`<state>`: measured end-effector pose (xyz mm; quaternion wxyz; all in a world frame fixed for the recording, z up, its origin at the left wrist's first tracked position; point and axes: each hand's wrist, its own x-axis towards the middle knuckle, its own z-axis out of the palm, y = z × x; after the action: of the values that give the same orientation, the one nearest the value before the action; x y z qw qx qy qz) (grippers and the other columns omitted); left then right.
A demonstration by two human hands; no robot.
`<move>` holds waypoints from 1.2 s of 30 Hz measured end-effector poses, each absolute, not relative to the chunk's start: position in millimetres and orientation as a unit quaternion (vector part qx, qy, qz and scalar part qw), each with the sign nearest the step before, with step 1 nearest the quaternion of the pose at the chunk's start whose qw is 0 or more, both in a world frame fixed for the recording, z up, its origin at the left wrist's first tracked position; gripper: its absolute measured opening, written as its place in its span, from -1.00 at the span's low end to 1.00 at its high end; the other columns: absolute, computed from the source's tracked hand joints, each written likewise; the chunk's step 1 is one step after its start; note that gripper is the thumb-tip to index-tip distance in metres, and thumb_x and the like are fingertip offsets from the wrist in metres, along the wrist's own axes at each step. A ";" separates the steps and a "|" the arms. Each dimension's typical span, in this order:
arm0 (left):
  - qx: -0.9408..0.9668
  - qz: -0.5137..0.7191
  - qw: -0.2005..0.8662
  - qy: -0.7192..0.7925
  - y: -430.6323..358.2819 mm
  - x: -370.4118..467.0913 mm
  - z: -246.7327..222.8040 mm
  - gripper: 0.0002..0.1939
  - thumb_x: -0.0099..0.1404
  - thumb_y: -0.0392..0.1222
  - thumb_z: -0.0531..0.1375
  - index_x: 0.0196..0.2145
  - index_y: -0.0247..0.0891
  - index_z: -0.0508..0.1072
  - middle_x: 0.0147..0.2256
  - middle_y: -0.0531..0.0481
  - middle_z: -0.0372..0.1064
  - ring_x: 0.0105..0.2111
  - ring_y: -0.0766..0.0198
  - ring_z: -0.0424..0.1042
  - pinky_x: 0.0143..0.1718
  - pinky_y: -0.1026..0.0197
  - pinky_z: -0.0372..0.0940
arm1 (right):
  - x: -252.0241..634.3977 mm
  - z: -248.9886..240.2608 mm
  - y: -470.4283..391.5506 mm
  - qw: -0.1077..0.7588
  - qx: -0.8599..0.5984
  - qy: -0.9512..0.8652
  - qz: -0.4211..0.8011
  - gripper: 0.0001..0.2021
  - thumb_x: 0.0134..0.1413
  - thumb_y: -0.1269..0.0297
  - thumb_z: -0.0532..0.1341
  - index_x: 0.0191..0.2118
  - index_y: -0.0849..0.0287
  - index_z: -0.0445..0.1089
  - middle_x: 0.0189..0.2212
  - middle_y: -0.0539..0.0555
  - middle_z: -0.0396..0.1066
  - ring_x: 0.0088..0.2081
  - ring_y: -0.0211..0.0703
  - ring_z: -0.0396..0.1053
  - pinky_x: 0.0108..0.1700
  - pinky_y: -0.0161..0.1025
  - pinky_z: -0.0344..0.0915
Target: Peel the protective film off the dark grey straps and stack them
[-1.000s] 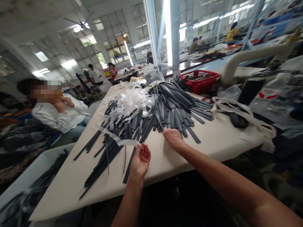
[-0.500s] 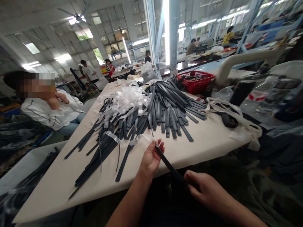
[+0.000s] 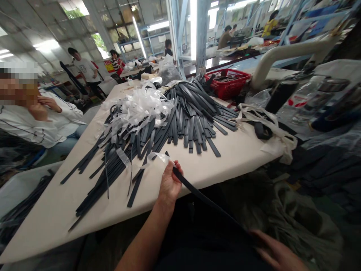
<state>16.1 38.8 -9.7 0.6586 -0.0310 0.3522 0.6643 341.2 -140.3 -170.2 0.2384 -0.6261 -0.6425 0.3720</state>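
Note:
Over the near table edge, my left hand point(image 3: 170, 182) pinches a long black strip point(image 3: 194, 191) near its upper end. White translucent film point(image 3: 160, 157) trails from the same fingers toward the left. The strip slopes down to the lower right, where my right hand point(image 3: 275, 246) is closed around it, dim and partly blurred against dark clothing. Just beyond my left hand spreads a large pile of black strips point(image 3: 194, 130), fanned over the table. A heap of curled white film point(image 3: 143, 103) lies on top of the pile's left side.
The cream table point(image 3: 225, 165) runs away from me. A red basket point(image 3: 229, 84) stands at its far right, with pale cloth straps point(image 3: 262, 116) and a clear bottle point(image 3: 307, 94) nearer. A person in white point(image 3: 53, 124) sits at left by a bin of strips point(image 3: 28, 199).
My right hand has moved down and to the right along the strip, and a longer stretch of strip now shows between my hands. The view has shifted, moving the table leftward and up.

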 end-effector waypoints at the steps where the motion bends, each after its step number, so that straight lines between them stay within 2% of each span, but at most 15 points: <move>1: -0.030 0.658 0.661 0.359 31.5 20.6 -13.6 -0.85 0.39 -0.37 0.13 -0.36 -0.36 0.42 -0.43 0.01 0.48 -0.50 0.42 0.49 -0.46 0.39 0.42 | 319.9 -152.9 -125.6 0.225 -0.595 -0.662 0.397 -0.63 0.09 0.06 0.22 0.02 -0.03 0.48 0.01 0.17 0.52 0.00 0.15 0.50 0.08 -0.03 0.42; 3: -0.017 0.649 0.665 0.370 18.5 28.3 -20.9 -0.90 0.35 -0.36 0.19 -0.36 -0.35 0.44 -0.41 0.00 0.49 -0.48 0.40 0.49 -0.43 0.38 0.42 | 273.4 -114.0 -93.8 0.210 -0.518 -0.697 0.449 -0.53 0.16 0.09 0.19 0.15 0.11 0.37 0.10 0.23 0.43 0.10 0.12 0.41 0.16 -0.01 0.33; 5: 0.006 0.644 0.666 0.376 8.0 34.1 -26.0 -0.93 0.29 -0.35 0.25 -0.37 -0.33 0.46 -0.40 0.00 0.50 -0.46 0.39 0.50 -0.38 0.37 0.43 | 228.3 -77.6 -64.5 0.230 -0.431 -0.712 0.504 -0.61 0.20 0.17 0.16 0.11 0.15 0.36 0.05 0.19 0.46 0.03 0.02 0.44 0.11 -0.09 0.35; 7: 0.032 0.639 0.664 0.387 0.6 36.5 -27.3 -0.95 0.26 -0.35 0.28 -0.37 -0.33 0.47 -0.39 -0.01 0.52 -0.43 0.37 0.52 -0.32 0.35 0.44 | 193.0 -52.1 -41.5 0.257 -0.399 -0.704 0.529 -0.78 0.18 0.20 0.17 -0.15 0.20 0.43 -0.21 0.13 0.53 -0.21 -0.07 0.49 -0.12 -0.20 0.42; 9: 0.047 0.637 0.657 0.399 -3.2 34.3 -24.2 -0.95 0.29 -0.35 0.26 -0.36 -0.33 0.48 -0.35 -0.03 0.55 -0.39 0.35 0.54 -0.28 0.32 0.45 | 173.6 -40.0 -26.4 0.276 -0.404 -0.686 0.538 -0.78 0.22 0.17 0.12 -0.33 0.19 0.39 -0.44 0.03 0.47 -0.46 -0.19 0.42 -0.38 -0.32 0.35; 12: 0.041 0.643 0.644 0.412 -2.7 23.1 -14.9 -0.88 0.37 -0.31 0.17 -0.34 -0.31 0.48 -0.29 -0.06 0.57 -0.32 0.30 0.57 -0.25 0.29 0.46 | 175.8 -38.5 -19.8 0.306 -0.434 -0.662 0.530 -0.68 0.31 0.11 0.02 -0.33 0.19 0.38 -0.58 -0.05 0.35 -0.62 -0.31 0.24 -0.55 -0.40 0.17; 17: 0.021 0.640 0.650 0.408 1.4 4.8 -7.1 -0.88 0.38 -0.24 0.17 -0.29 -0.30 0.49 -0.24 -0.07 0.57 -0.26 0.28 0.58 -0.22 0.27 0.46 | 214.9 -39.5 -38.5 0.375 -0.487 -0.648 0.450 -0.65 0.31 0.05 0.02 -0.22 0.18 0.43 -0.57 -0.06 0.32 -0.63 -0.32 0.20 -0.54 -0.38 0.15; 22: 0.020 0.631 0.661 0.406 0.2 8.4 -10.4 -0.81 0.42 -0.23 0.12 -0.30 -0.27 0.50 -0.30 -0.05 0.58 -0.28 0.28 0.58 -0.24 0.28 0.47 | 219.9 -35.4 -50.3 0.343 -0.490 -0.699 0.391 -0.67 0.32 0.10 0.03 -0.28 0.17 0.45 -0.56 -0.03 0.37 -0.54 -0.28 0.27 -0.45 -0.37 0.18; 30: 0.048 0.601 0.670 0.432 -6.8 19.4 -16.5 -0.87 0.37 -0.27 0.17 -0.32 -0.30 0.51 -0.31 -0.06 0.59 -0.33 0.26 0.59 -0.26 0.25 0.47 | 202.4 -39.7 -35.1 0.298 -0.506 -0.725 0.360 -0.65 0.33 0.11 0.01 -0.29 0.17 0.46 -0.53 0.00 0.42 -0.49 -0.24 0.33 -0.40 -0.35 0.18; 33: 0.078 0.591 0.679 0.428 -16.0 26.0 -26.0 -0.96 0.26 -0.28 0.29 -0.33 -0.32 0.53 -0.32 -0.07 0.60 -0.34 0.25 0.58 -0.27 0.25 0.46 | 194.9 -39.5 -30.6 0.293 -0.507 -0.724 0.365 -0.64 0.32 0.12 0.02 -0.39 0.17 0.43 -0.54 0.01 0.40 -0.50 -0.24 0.32 -0.40 -0.34 0.17; 35: 0.091 0.588 0.685 0.420 -23.5 31.2 -33.7 -0.87 0.14 -0.27 0.39 -0.35 -0.34 0.54 -0.34 -0.08 0.59 -0.35 0.26 0.57 -0.26 0.26 0.45 | 195.3 -39.0 -29.8 0.295 -0.491 -0.716 0.399 -0.64 0.31 0.10 0.03 -0.37 0.17 0.44 -0.55 0.00 0.38 -0.52 -0.25 0.30 -0.42 -0.33 0.19; 36: 0.092 0.590 0.686 0.416 -26.9 33.1 -37.5 -0.82 0.09 -0.25 0.43 -0.36 -0.34 0.54 -0.35 -0.07 0.59 -0.35 0.27 0.56 -0.26 0.27 0.44 | 199.6 -39.4 -30.9 0.296 -0.476 -0.705 0.434 -0.65 0.30 0.09 0.03 -0.29 0.18 0.46 -0.54 0.00 0.39 -0.53 -0.25 0.30 -0.44 -0.33 0.21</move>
<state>33.1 -26.9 -37.5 0.6857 0.0923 0.4156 0.5904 199.6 -30.9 -39.4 0.2962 -0.4763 -0.7050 0.4341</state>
